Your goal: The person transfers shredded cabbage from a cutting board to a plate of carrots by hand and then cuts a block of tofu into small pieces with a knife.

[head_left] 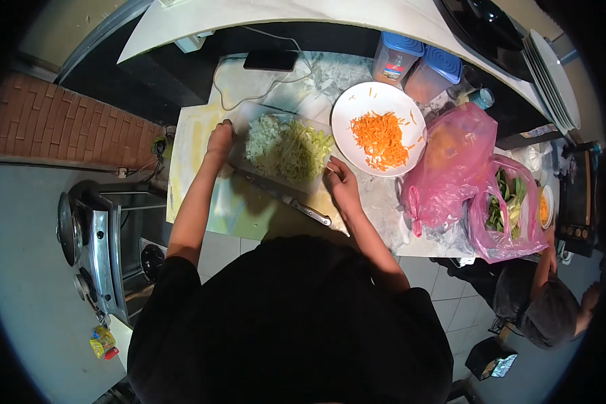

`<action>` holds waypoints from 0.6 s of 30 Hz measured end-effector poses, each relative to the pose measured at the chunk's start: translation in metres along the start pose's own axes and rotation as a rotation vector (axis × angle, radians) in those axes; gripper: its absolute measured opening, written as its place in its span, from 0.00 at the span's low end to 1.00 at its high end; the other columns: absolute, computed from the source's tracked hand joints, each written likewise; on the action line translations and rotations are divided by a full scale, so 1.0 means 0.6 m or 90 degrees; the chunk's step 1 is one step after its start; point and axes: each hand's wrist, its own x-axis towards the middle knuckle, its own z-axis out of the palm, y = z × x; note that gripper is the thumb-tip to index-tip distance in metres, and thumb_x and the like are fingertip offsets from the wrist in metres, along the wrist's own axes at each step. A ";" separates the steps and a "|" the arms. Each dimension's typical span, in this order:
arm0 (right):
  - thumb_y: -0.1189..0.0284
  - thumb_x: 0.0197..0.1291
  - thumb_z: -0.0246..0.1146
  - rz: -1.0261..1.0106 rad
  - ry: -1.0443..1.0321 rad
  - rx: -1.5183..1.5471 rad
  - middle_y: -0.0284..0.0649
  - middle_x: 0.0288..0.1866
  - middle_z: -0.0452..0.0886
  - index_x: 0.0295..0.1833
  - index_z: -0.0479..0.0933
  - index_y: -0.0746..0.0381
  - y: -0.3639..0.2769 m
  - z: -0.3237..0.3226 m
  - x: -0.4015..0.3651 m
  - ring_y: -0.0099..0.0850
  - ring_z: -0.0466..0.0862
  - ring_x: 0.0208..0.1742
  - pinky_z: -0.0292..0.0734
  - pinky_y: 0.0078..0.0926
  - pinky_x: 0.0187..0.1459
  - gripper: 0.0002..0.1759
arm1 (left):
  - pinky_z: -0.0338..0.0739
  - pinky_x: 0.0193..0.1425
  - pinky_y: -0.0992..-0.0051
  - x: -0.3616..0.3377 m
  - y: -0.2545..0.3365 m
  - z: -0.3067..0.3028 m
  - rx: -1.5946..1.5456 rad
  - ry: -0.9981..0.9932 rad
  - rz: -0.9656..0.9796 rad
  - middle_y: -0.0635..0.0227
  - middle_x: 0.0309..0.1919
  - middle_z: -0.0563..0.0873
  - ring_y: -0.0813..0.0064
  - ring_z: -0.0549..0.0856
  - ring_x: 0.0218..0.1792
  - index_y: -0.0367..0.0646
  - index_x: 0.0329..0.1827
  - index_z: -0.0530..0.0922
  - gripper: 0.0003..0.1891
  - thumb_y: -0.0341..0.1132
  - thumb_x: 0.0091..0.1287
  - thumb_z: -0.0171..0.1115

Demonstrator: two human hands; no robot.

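Note:
A pale, translucent cutting board [308,187] carries two heaps side by side. One is chopped whitish vegetable [264,138], perhaps onion; the other is shredded yellow-green cabbage [306,151]. My left hand [221,139] is closed on the board's left edge. At the right edge, the fingers of my right hand [342,185] curl around the board's near corner. A knife [306,210] lies just in front of the board, its handle pointing right towards me. Beyond my right hand sits a white plate [343,111] with shredded carrot [382,140].
Pink plastic bags [444,168], one holding leafy greens [507,205], crowd the table's right side. Blue-lidded containers [400,57], a phone [271,60] and its cable stand along the back. A stove [101,249] is at left. Another person [542,303] is at far right.

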 end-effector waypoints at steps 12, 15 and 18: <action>0.81 0.67 0.53 -0.051 0.053 0.027 0.39 0.57 0.75 0.72 0.64 0.68 0.043 0.032 0.036 0.22 0.77 0.44 0.74 0.19 0.42 0.27 | 0.80 0.54 0.51 -0.010 -0.021 -0.042 -0.037 -0.080 0.041 0.38 0.42 0.85 0.40 0.85 0.47 0.32 0.47 0.76 0.17 0.37 0.61 0.64; 0.80 0.68 0.53 0.035 0.063 0.107 0.38 0.56 0.76 0.73 0.64 0.69 0.013 0.039 0.010 0.20 0.76 0.42 0.74 0.17 0.40 0.27 | 0.80 0.54 0.51 -0.003 -0.010 -0.053 -0.011 -0.124 0.023 0.39 0.42 0.85 0.41 0.85 0.48 0.32 0.48 0.76 0.18 0.38 0.62 0.63; 0.79 0.69 0.53 0.035 0.061 0.115 0.37 0.56 0.76 0.73 0.63 0.69 0.016 0.036 0.023 0.20 0.75 0.41 0.73 0.16 0.38 0.27 | 0.80 0.55 0.52 0.007 -0.022 -0.051 -0.072 -0.138 0.005 0.39 0.43 0.85 0.41 0.84 0.50 0.32 0.53 0.76 0.21 0.39 0.63 0.63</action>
